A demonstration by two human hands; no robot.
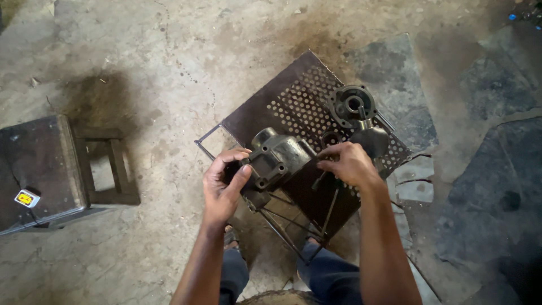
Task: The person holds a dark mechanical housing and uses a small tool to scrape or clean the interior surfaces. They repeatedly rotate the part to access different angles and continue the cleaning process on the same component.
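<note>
Both our hands meet on the perforated metal worktop [271, 104]: left hand [224, 183], fingers clamped on the grey cast housing [279, 158]; right hand [349, 164], fingers curled, perhaps pinching a small part. We should brace that housing firmly. Stained concrete floor [169, 56], dark metal box [36, 169] left.

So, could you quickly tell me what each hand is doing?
Left hand: closed, gripping the metal housing.
Right hand: fingers curled at the housing's edge; grip unclear.
</note>
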